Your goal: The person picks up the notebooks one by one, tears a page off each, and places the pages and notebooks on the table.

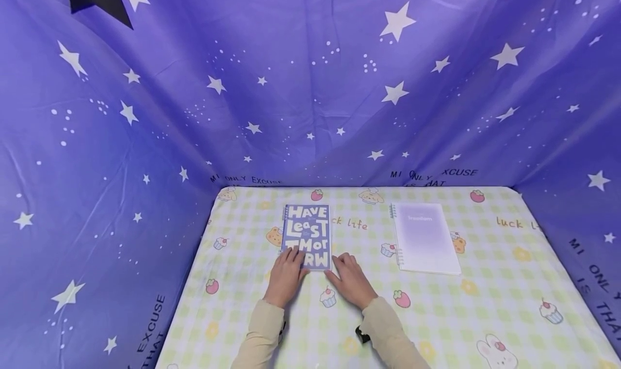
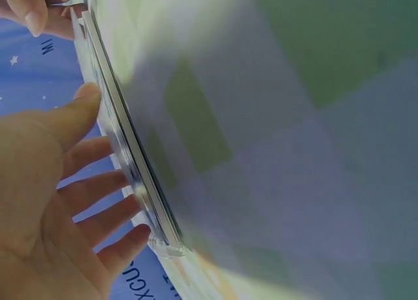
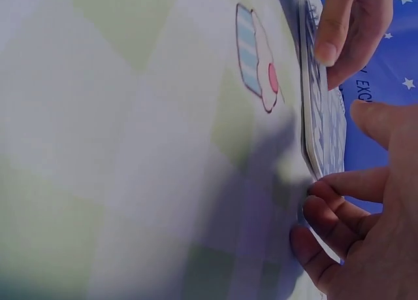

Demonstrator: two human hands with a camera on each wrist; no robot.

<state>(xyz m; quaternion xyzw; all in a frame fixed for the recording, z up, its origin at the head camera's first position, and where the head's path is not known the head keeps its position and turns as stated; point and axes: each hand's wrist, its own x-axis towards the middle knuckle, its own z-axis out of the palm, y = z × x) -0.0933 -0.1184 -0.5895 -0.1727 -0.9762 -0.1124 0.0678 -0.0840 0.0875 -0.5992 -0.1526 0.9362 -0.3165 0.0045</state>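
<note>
Notebook with blue cover, big white letters and rings on its left side (image 1: 312,229) lies flat, or almost flat, left of the middle on the far half of the rectangular surface covered by green-and-white checked cloth (image 1: 504,283). The left hand (image 1: 285,274) rests over its near left part, the fingers spread and loosely straight on the cover, the thumb by the near edge. The right hand (image 1: 353,282) is at the near right corner, its fingers apart and only slightly bent, touching the edge; it does not pinch anything. How strongly the hands press, I cannot tell.

What could go wrong, in my judgement, is mostly turning. If the right hand pushes at the corner while the left hand rests too lightly, the notebook may rotate and come to lie crooked. The cover appears to have a clear plastic layer, so the fingertips could slide on it. If only this layer is lifted, the cover may come up and the pages stay behind. The cloth could also wrinkle under a dragged edge.

The white notebook with pale purple shading and ring binding (image 1: 427,239) lies well apart to the right, so a collision seems to me unlikely with small movements.
</note>
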